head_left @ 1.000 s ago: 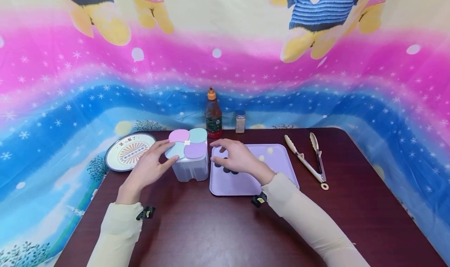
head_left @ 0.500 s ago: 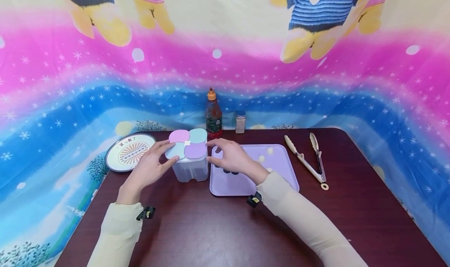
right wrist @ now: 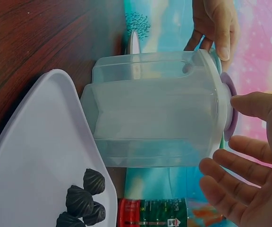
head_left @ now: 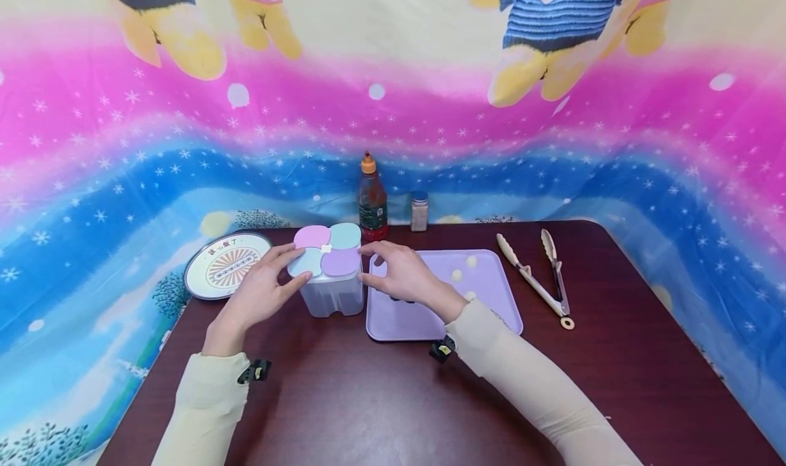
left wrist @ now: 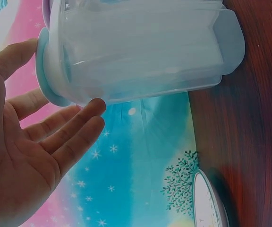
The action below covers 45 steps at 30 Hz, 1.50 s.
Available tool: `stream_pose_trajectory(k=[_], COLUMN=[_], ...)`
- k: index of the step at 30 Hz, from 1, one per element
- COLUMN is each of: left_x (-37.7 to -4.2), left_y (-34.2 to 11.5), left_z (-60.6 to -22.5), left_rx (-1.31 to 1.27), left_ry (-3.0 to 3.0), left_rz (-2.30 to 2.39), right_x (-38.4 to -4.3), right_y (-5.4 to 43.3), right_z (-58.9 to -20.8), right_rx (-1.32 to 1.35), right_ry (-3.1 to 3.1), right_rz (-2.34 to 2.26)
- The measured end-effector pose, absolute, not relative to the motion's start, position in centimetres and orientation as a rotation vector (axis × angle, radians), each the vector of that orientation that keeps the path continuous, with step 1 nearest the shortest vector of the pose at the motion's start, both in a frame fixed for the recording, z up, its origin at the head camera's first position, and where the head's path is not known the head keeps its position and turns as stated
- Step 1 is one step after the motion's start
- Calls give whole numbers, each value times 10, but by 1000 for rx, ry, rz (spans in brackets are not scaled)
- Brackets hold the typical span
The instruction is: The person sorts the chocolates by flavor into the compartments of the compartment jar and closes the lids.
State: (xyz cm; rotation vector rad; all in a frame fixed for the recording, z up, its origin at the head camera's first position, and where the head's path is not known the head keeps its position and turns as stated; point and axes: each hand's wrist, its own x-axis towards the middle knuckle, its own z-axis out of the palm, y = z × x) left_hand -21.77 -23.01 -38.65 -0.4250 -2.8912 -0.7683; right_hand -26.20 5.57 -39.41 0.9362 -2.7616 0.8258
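Observation:
A clear plastic container [head_left: 334,298] stands upright on the table, topped by a lid [head_left: 340,263] of pink, mint, light-blue and purple petals. My left hand [head_left: 259,285] is at the lid's left side; in the left wrist view its thumb and index finger pinch the light-blue petal [left wrist: 42,71], the other fingers reaching along the rim. From the right, my right hand [head_left: 410,275] has thumb and index fingertip at the edge of the purple petal [right wrist: 230,106], its remaining fingers spread beside the rim. Through the container's walls I see nothing inside.
Right of the container lies a lilac tray [head_left: 417,326] with several dark ridged pieces [right wrist: 79,201] and small pale pieces [head_left: 457,275]. Tongs [head_left: 540,292] lie farther right. A sauce bottle [head_left: 372,210] and small jar [head_left: 419,213] stand behind; a patterned plate [head_left: 209,268] is at left.
My right hand has moved left from over the tray to the lid's right edge. The left hand and container have stayed in place.

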Motion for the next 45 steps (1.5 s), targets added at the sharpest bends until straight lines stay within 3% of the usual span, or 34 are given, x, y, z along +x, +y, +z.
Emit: stream_pose_trajectory(k=[45], left_x=[-216], left_y=[-224], left_z=[-386], left_rx=[-540], left_ry=[-2841], left_rz=[-775], right_x=[-262], right_y=[37], right_z=[-392], right_rx=[902], right_ry=[-2712], right_rz=[806])
